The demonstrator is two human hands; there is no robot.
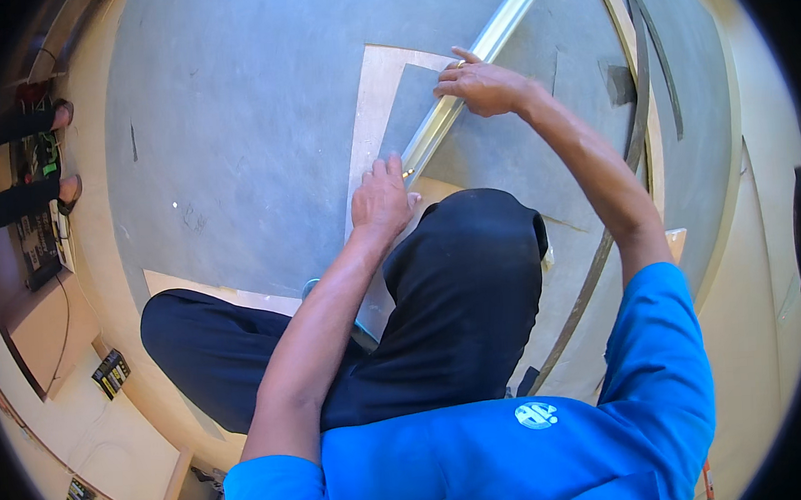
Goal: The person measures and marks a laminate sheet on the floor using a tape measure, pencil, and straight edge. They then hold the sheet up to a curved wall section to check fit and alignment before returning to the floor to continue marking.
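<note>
A long, shiny metal channel (503,25) runs slantwise from the top edge down toward my knee. My right hand (490,90) lies across it partway along, its fingers and thumb closed about its edges. Near its lower end, my left hand (383,204) has its fingers curled against the channel. A small brass-coloured piece (407,173) shows by the left fingertips; what it is cannot be made out. Beneath the channel are a pale strip (359,134) and grey sheet material (232,141).
Long dark strips (639,102) lie to the right. At the far left, another person's feet (69,190) stand beside dark boxes (37,228). A yellow-and-black box (111,374) sits lower left. My bent legs (475,291) take up the near middle.
</note>
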